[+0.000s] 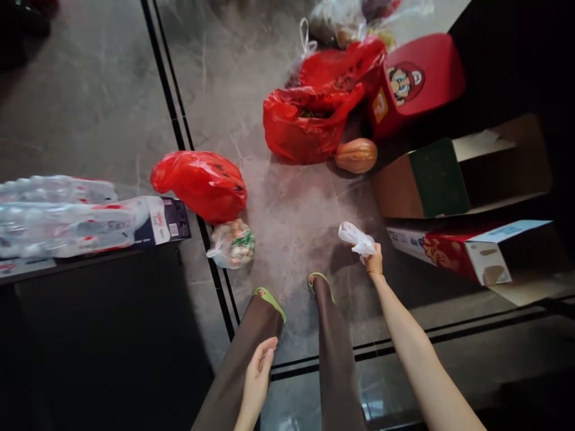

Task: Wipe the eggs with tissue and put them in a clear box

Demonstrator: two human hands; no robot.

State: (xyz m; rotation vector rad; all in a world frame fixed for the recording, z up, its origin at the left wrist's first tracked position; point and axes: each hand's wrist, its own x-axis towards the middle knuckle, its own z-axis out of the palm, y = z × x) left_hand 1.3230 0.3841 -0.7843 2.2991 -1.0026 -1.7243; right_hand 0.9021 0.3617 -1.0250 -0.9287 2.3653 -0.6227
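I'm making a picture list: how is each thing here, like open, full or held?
Left hand: empty, loosely curled
Right hand: closed on white plastic bag
White plastic bag: bunched up
Red bag by squash: open
Squash: lying loose
Red bag by clear bag: bulging
Clear bag: filled
Bottles: packed together
Green-panelled box: open
Red-and-white box: open
Green slippers: worn
Mario bin: no opening visible

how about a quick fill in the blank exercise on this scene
1. The hand holding the white plastic bag is the ____ one.
2. The slippers are ____ in colour.
3. The cartoon cap on the red container bears the letter ____.
4. The bottles lie at the picture's ____ edge.

Missing words: right; green; M; left.
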